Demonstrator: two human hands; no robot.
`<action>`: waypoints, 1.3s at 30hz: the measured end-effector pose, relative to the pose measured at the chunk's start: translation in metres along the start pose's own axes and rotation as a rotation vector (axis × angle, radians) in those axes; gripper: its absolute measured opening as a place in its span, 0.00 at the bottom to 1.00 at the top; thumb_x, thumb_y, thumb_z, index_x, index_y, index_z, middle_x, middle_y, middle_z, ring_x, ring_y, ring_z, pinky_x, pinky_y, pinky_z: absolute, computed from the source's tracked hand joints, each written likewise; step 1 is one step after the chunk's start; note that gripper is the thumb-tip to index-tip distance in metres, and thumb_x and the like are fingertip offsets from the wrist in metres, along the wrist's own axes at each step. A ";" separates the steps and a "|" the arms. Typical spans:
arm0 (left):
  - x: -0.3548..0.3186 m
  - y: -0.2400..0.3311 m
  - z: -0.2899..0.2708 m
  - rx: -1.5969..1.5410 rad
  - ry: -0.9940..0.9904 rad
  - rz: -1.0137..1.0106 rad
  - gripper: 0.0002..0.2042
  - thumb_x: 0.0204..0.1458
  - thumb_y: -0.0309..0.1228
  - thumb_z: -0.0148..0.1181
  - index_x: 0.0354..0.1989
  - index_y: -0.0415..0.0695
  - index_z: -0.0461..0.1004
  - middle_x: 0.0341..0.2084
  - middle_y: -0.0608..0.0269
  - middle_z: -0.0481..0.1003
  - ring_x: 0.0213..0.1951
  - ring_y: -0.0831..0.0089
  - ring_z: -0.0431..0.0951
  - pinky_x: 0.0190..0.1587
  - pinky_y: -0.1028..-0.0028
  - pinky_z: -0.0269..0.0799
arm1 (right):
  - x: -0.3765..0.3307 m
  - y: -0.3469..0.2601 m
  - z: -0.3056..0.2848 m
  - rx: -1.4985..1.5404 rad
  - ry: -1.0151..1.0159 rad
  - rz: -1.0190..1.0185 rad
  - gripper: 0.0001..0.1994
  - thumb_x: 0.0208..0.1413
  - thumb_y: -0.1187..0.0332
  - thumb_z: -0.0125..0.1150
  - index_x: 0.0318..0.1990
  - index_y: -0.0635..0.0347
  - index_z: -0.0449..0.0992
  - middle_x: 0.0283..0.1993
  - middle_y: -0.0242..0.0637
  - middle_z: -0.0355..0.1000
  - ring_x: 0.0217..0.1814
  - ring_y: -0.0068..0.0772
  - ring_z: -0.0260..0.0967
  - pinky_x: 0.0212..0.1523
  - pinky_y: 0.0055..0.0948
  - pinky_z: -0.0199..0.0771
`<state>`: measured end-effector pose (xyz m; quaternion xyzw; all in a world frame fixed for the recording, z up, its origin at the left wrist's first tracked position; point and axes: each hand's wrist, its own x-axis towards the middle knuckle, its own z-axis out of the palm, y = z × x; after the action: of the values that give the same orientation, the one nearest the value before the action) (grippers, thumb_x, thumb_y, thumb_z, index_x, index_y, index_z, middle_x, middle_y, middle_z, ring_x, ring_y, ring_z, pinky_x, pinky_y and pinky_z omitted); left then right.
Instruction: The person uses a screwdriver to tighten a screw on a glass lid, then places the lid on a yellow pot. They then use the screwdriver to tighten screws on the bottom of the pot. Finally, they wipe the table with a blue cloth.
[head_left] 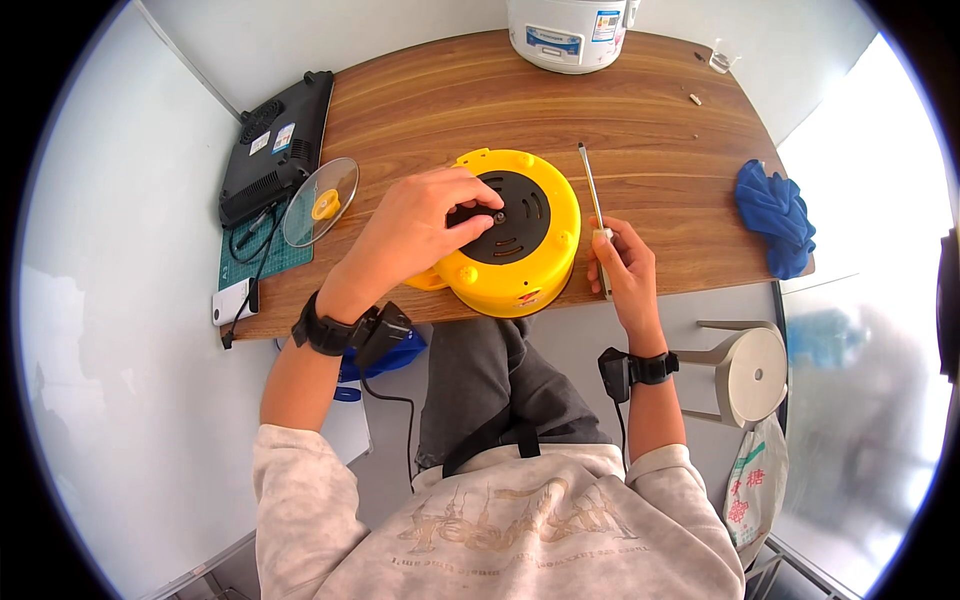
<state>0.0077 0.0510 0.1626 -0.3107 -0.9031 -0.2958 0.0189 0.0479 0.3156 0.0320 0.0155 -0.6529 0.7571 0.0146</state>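
Note:
A yellow electric pot (pixel 563 190) lies upside down near the table's front edge, its black vented base plate (pixel 525 235) facing up. Over that plate, my left hand (pixel 430 215) is curled, with thumb and forefinger pinched at a small dark screw (pixel 500 217) in the centre. My right hand (pixel 628 268), to the right of the pot, is wrapped round the handle of a screwdriver (pixel 592 185). The metal shaft points up and away from me, apart from the pot. Much of the handle is hidden by my fingers.
A glass lid (pixel 335 185) with a yellow knob leans beside a black appliance (pixel 275 150) on a green mat (pixel 290 258) at left. A white rice cooker (pixel 568 35) stands at the back. A blue cloth (pixel 775 215) and a clear cup (pixel 723 57) are at right; a stool (pixel 752 375) stands below.

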 end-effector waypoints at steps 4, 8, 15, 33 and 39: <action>-0.005 -0.002 -0.001 -0.001 0.015 0.047 0.07 0.54 0.28 0.65 0.40 0.41 0.81 0.41 0.61 0.80 0.41 0.65 0.80 0.46 0.71 0.76 | 0.000 -0.002 0.001 0.013 0.001 0.000 0.14 0.66 0.67 0.57 0.55 0.64 0.73 0.29 0.27 0.69 0.26 0.15 0.66 0.24 0.18 0.66; -0.010 0.001 0.000 -0.010 0.024 0.036 0.06 0.54 0.27 0.64 0.38 0.39 0.81 0.42 0.61 0.80 0.42 0.64 0.80 0.48 0.70 0.76 | -0.001 0.000 0.000 0.027 -0.006 -0.011 0.15 0.65 0.70 0.56 0.57 0.63 0.71 0.31 0.29 0.69 0.27 0.16 0.67 0.25 0.19 0.67; -0.020 -0.001 0.001 -0.014 0.091 0.037 0.08 0.54 0.26 0.64 0.41 0.41 0.81 0.45 0.61 0.80 0.46 0.64 0.80 0.48 0.71 0.76 | -0.001 0.000 0.000 0.082 -0.001 0.011 0.19 0.57 0.79 0.49 0.57 0.61 0.60 0.39 0.37 0.72 0.31 0.21 0.69 0.30 0.21 0.71; -0.050 0.004 0.018 0.042 0.217 0.015 0.08 0.56 0.29 0.63 0.42 0.40 0.77 0.47 0.58 0.77 0.52 0.59 0.75 0.54 0.67 0.73 | -0.007 -0.093 -0.029 -0.254 0.005 -0.220 0.19 0.54 0.80 0.58 0.55 0.68 0.72 0.49 0.36 0.75 0.48 0.21 0.72 0.45 0.20 0.73; -0.049 0.010 0.014 -0.070 0.199 -0.131 0.14 0.56 0.31 0.63 0.49 0.43 0.72 0.46 0.58 0.77 0.50 0.61 0.77 0.54 0.68 0.72 | -0.010 -0.175 -0.029 -0.609 0.069 -0.432 0.17 0.56 0.79 0.61 0.53 0.65 0.71 0.45 0.38 0.76 0.47 0.23 0.74 0.45 0.23 0.76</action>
<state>0.0550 0.0378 0.1460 -0.2206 -0.9043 -0.3572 0.0781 0.0653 0.3695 0.2003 0.1226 -0.8290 0.5077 0.1999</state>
